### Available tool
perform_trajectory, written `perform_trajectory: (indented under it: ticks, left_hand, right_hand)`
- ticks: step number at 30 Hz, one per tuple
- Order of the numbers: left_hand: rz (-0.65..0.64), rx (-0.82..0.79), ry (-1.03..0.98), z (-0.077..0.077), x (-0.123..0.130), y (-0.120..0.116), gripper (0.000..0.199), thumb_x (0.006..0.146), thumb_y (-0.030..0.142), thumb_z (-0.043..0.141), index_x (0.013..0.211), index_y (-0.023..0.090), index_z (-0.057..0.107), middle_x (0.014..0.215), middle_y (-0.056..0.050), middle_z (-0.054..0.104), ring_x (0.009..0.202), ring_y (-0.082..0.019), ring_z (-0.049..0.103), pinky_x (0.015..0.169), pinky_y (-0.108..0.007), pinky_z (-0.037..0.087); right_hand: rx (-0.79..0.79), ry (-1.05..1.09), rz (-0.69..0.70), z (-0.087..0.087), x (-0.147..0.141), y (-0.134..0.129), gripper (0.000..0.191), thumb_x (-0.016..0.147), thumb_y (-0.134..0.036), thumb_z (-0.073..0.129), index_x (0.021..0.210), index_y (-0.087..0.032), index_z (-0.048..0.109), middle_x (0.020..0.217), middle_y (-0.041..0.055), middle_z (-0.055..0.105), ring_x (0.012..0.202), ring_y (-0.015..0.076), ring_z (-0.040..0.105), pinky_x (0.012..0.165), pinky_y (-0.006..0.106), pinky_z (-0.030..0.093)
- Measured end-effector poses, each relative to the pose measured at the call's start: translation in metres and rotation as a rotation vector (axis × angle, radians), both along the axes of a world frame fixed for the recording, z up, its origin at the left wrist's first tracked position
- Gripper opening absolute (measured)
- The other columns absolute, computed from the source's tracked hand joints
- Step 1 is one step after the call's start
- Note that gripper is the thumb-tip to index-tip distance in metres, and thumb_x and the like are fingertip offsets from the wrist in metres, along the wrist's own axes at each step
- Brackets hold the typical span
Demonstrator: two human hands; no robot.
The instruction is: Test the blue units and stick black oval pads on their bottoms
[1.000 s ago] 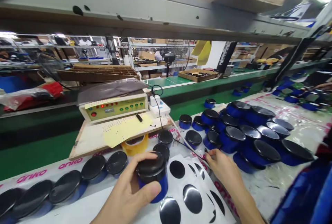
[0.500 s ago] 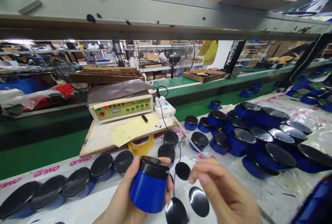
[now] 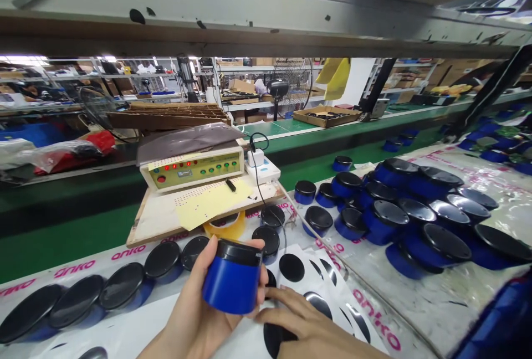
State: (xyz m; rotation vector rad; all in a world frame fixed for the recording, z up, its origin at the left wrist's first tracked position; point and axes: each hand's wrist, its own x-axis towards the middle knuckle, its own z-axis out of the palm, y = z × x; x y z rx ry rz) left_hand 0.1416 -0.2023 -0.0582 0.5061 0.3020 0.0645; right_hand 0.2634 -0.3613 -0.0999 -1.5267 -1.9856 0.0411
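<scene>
The long worktop (image 3: 419, 314) in front of me is covered by a pale sheet with pink lettering. Across its right side crowds a cluster of blue units with black caps (image 3: 386, 215), some resting on others, and to my left stands a shorter slanting row of capped units (image 3: 126, 288). I judge that just one unit is being worked on now; all the others stand untouched, and which of them are finished and which are left, I cannot tell. On the wooden board ahead, the control box (image 3: 192, 170) shows several red lights lit, so I take my piece to be partway through rather than done. The white sheet of black discs (image 3: 306, 281) lies beneath my right hand, many discs unpeeled.

My left hand (image 3: 201, 314) is closed round the held unit (image 3: 230, 287), raised in front of me above the papers: thumb up the near left side, index finger behind the cap, other fingertips showing at the right. My right hand (image 3: 310, 323) reaches in palm down, fingers loosely stretched and slightly apart, tips just beside the unit's lower right; its underside is hidden, so whether it grips anything I cannot tell. The thin black cord (image 3: 258, 185) runs down towards the unit, its far end out of sight
</scene>
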Motion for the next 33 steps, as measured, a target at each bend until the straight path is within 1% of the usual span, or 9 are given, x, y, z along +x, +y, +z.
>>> perform_trajectory:
  ticks: [2,5,7,9,15,23,27,30,33]
  left_hand:
    - [-0.01,0.014,-0.004,-0.002,0.001,-0.001,0.054,0.077,0.054,0.062,0.109,0.01,0.062,0.084,-0.013,0.066,0.071,-0.018,0.062,0.068,-0.025,0.044]
    - [-0.015,0.064,0.008,-0.005,0.002,-0.001,0.055,0.079,0.055,0.058,0.11,0.009,0.061,0.082,-0.012,0.066,0.068,-0.017,0.062,0.064,-0.023,0.044]
    - [-0.016,0.1,0.032,-0.008,0.003,-0.002,0.056,0.08,0.056,0.057,0.11,0.009,0.061,0.081,-0.012,0.066,0.067,-0.017,0.062,0.064,-0.023,0.044]
    - [-0.007,0.118,0.055,-0.01,0.004,-0.004,0.055,0.078,0.055,0.06,0.109,0.01,0.062,0.08,-0.012,0.067,0.069,-0.018,0.062,0.066,-0.025,0.045]
    - [0.059,0.19,0.103,-0.012,0.003,-0.008,0.055,0.076,0.055,0.064,0.11,0.012,0.062,0.087,-0.011,0.069,0.079,-0.019,0.064,0.073,-0.028,0.049]
    - [0.034,0.365,0.066,-0.011,0.001,-0.008,0.061,0.075,0.059,0.062,0.117,0.016,0.052,0.085,-0.01,0.066,0.071,-0.022,0.065,0.069,-0.034,0.05]
    - [0.048,0.618,0.106,-0.009,-0.003,-0.007,0.067,0.067,0.058,0.07,0.118,0.019,0.05,0.089,-0.008,0.063,0.072,-0.022,0.062,0.068,-0.035,0.05]
    - [0.072,0.795,0.129,-0.001,-0.007,-0.01,0.069,0.056,0.049,0.081,0.113,0.022,0.053,0.091,-0.005,0.062,0.075,-0.019,0.059,0.067,-0.027,0.045]
    - [-0.025,0.675,0.14,0.007,-0.01,-0.013,0.065,0.054,0.039,0.085,0.11,0.024,0.055,0.085,-0.002,0.063,0.07,-0.015,0.057,0.061,-0.022,0.041]
  right_hand:
    - [-0.003,0.122,-0.04,-0.004,0.0,0.002,0.011,0.085,-0.02,0.063,0.075,-0.022,0.058,0.089,0.001,0.068,0.097,0.0185,0.063,0.092,0.034,0.05]
    - [0.134,0.422,-0.255,-0.001,-0.001,0.002,0.015,0.094,-0.026,0.05,0.081,-0.022,0.055,0.074,-0.0005,0.06,0.07,0.0125,0.06,0.067,0.023,0.053]
    - [0.278,0.547,-0.404,0.004,-0.003,0.004,0.013,0.094,-0.026,0.049,0.084,-0.022,0.056,0.074,-0.0003,0.056,0.065,0.0123,0.056,0.057,0.021,0.049]
    - [0.365,0.578,-0.456,0.007,-0.006,0.008,0.009,0.092,-0.025,0.052,0.086,-0.023,0.058,0.073,-0.0007,0.054,0.062,0.0125,0.054,0.057,0.022,0.047]
    - [0.433,0.431,-0.503,0.007,-0.011,0.016,0.007,0.09,-0.016,0.052,0.089,-0.022,0.056,0.077,0.0013,0.055,0.069,0.015,0.055,0.059,0.026,0.045]
    - [0.592,0.125,-0.512,0.004,-0.007,0.013,0.022,0.08,0.001,0.055,0.094,-0.015,0.054,0.077,0.0035,0.052,0.07,0.0154,0.05,0.061,0.03,0.044]
    - [0.6,0.114,-0.494,-0.002,-0.005,0.019,0.022,0.079,0.0,0.055,0.095,-0.016,0.056,0.077,0.0035,0.053,0.068,0.0154,0.05,0.057,0.03,0.043]
    - [0.625,0.208,-0.453,-0.009,-0.004,0.02,0.023,0.081,0.0,0.051,0.096,-0.016,0.055,0.073,0.0024,0.052,0.064,0.0147,0.05,0.054,0.029,0.044]
    - [0.646,0.221,-0.422,-0.016,-0.005,0.015,0.024,0.082,-0.003,0.052,0.101,-0.018,0.055,0.072,0.0023,0.053,0.061,0.0153,0.051,0.052,0.03,0.045]
